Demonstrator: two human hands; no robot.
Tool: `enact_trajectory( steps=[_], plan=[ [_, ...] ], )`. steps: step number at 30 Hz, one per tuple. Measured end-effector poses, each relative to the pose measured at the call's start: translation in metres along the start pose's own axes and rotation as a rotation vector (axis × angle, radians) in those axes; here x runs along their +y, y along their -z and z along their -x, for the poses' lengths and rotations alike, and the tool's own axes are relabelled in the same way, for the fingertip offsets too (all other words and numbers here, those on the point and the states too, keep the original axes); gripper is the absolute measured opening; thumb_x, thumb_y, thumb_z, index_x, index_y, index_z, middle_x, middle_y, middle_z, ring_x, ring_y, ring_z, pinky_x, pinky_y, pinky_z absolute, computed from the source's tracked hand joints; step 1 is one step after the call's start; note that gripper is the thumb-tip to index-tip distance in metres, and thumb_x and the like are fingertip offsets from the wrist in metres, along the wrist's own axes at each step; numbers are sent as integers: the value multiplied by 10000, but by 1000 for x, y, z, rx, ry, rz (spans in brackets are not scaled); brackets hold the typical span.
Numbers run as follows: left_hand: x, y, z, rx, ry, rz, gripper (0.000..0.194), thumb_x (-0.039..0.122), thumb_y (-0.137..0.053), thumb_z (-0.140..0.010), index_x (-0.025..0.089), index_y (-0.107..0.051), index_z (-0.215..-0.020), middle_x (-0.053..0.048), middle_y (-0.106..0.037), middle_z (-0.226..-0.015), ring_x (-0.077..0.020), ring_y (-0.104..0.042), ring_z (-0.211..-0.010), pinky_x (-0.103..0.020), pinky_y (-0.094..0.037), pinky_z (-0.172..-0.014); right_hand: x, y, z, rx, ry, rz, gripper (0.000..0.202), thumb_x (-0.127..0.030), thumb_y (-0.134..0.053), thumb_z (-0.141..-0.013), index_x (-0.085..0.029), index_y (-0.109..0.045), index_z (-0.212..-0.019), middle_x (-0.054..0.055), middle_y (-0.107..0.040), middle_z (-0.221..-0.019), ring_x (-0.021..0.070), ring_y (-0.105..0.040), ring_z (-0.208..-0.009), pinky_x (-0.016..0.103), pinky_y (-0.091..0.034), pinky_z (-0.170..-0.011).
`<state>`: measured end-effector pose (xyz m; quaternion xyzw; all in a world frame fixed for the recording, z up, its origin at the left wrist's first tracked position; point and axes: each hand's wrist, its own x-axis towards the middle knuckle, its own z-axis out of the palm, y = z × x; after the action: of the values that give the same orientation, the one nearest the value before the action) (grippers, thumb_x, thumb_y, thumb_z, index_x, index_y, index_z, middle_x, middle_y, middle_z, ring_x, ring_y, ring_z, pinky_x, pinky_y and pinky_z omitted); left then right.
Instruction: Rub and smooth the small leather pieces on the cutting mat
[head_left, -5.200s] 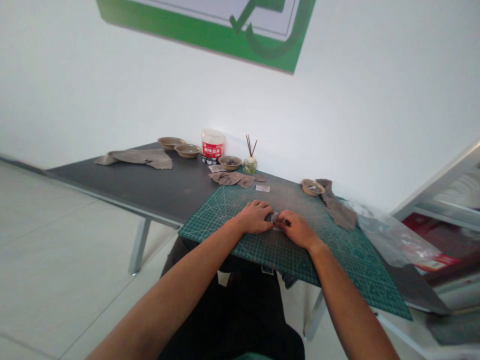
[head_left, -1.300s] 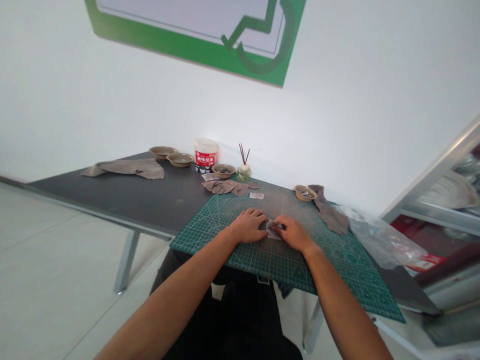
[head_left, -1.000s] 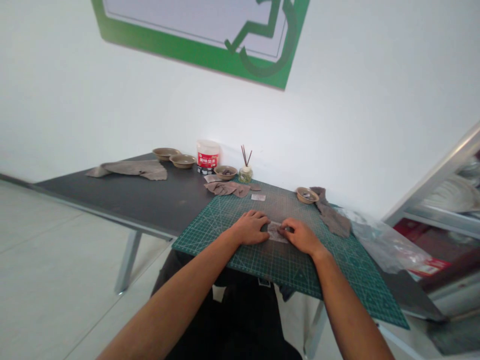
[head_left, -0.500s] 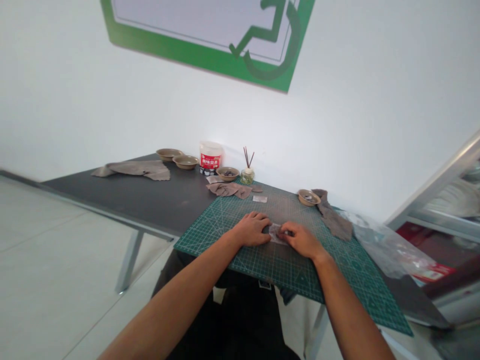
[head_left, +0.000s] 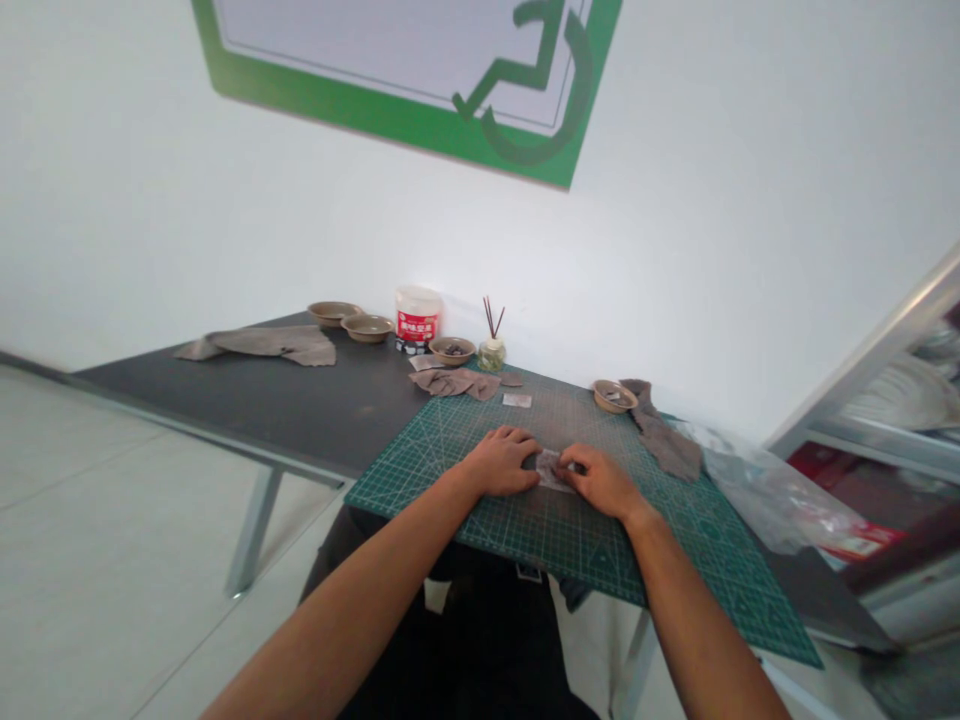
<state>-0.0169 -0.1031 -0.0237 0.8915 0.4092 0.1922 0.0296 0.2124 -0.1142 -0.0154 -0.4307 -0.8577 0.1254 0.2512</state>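
A small pale rectangular piece point(head_left: 551, 478), with grey-brown patches on it, lies flat on the green cutting mat point(head_left: 427, 450). At its left edge rests my left hand point(head_left: 504, 462), palm down, with the fingers stretched out and the thumb along the near side. My right hand point(head_left: 600, 480) is over the right part of the piece, thumb and fingertips pinched together against it. What sits between those fingertips is too small and covered to make out. Beyond my hands, a similar pale rectangle point(head_left: 517, 400) lies on the mat.
Brown cloths lie at the left point(head_left: 285, 345), at the back point(head_left: 457, 383) and at the right point(head_left: 671, 445). Shallow bowls point(head_left: 367, 328), a red-labelled tub point(head_left: 418, 322) and a reed diffuser point(head_left: 491, 352) stand along the wall. A clear plastic bag point(head_left: 772, 490) covers the right side.
The camera view has shifted slightly. My left hand stays in place, and my right fingertips remain pinched on the pale piece with hardly any movement.
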Motion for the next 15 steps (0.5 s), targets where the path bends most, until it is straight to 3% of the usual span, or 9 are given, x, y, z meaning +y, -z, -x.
enact_trajectory(
  steps=[7,11,15],
  plan=[
    [1,3,1,-8,0,6,467,468,-569,-810,302,-570,-1246,-41,-532,-1332,-296,-447,-1230,-449,-355,-1033,-3,-7,-16,96,-45,94,160,-316,-586,-886,-180,-670,-882,41,-658,-909,144,-572,-889,266,-403,-826],
    [3,4,1,-20,17,8,461,467,-579,-801,310,-577,-1235,-34,-519,-1352,-301,-435,-1243,-453,-353,-1034,-1,1,-3,17,-24,22,169,-335,-586,-887,-186,-665,-878,26,-658,-919,130,-578,-865,250,-413,-807],
    [4,4,0,-21,22,15,462,455,-576,-806,316,-569,-1247,-29,-519,-1352,-297,-432,-1251,-452,-341,-1046,-7,-6,-4,-17,12,-17,172,-347,-582,-893,-200,-670,-913,21,-657,-958,129,-581,-896,251,-417,-824]
  ],
)
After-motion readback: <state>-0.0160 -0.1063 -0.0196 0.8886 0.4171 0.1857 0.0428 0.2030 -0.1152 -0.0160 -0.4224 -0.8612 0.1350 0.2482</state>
